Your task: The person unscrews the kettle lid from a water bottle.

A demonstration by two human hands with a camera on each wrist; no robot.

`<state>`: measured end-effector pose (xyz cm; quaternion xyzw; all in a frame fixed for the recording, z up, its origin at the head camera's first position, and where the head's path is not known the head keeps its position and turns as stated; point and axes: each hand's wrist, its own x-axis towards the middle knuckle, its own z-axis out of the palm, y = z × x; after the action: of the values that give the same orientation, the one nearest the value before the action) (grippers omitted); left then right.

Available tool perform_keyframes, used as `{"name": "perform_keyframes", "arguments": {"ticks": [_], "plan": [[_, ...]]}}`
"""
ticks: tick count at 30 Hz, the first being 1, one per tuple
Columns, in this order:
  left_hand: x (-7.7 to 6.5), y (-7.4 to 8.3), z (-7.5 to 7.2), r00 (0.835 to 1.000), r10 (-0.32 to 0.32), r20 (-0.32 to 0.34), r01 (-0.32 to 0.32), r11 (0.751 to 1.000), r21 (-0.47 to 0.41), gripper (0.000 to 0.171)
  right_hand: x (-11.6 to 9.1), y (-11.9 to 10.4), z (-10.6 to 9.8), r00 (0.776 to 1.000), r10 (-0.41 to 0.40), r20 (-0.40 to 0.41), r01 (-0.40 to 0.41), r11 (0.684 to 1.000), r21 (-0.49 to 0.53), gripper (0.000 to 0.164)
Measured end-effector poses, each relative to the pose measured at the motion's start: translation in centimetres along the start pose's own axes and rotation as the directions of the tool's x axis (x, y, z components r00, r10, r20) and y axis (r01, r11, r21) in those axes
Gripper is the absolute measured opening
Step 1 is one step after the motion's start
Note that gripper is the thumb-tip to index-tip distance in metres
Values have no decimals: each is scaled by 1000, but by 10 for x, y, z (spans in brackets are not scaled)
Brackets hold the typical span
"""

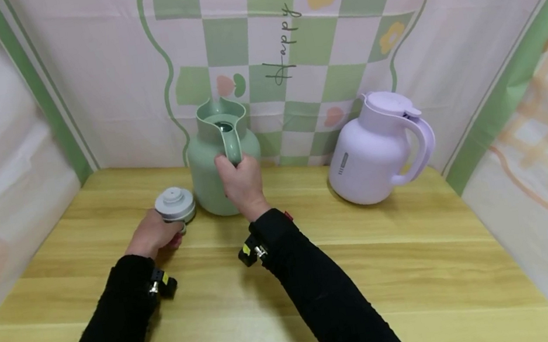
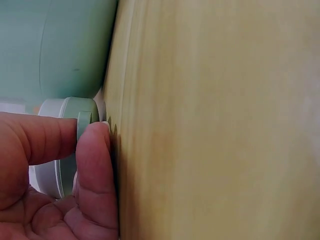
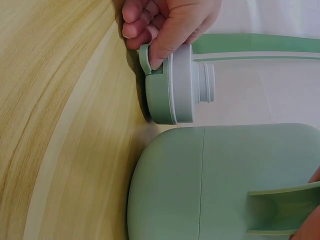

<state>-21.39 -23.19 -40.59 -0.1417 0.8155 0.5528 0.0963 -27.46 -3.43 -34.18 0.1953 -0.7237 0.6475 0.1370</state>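
A green thermos jug [image 1: 205, 175] stands upright without its lid, its mouth uncovered. My right hand [image 1: 244, 184] grips the jug's handle [image 1: 231, 142] from the front. Left of the jug, its green and grey lid [image 1: 175, 203] lies upside down on the table, threaded plug upward. My left hand [image 1: 153, 235] pinches the lid's small green tab [image 2: 84, 124] between thumb and finger. In the right wrist view the lid [image 3: 172, 90] sits close beside the jug's base [image 3: 165, 185], and the left fingers [image 3: 172, 32] are on its tab.
A lilac thermos jug [image 1: 369, 151] with its lid on stands to the right, handle pointing right. The wooden table [image 1: 426, 266] meets a patterned cloth backdrop [image 1: 287, 45] behind both jugs. Cloth also hangs at the left and right sides.
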Motion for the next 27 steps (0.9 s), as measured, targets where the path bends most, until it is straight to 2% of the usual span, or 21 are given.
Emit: {"name": "perform_keyframes", "arguments": {"ticks": [7,19,27], "plan": [[1,-2,1,1000,31,-6,-31,999,28,57,0,-1,0,1000,8,6,-8,1000,7,45],[0,-5,2,999,39,-12,-38,999,38,56,-1,0,0,1000,24,8,-24,1000,7,45],[0,-5,2,998,55,-15,-54,998,18,61,-1,0,-2,999,30,21,-31,999,24,44]]}}
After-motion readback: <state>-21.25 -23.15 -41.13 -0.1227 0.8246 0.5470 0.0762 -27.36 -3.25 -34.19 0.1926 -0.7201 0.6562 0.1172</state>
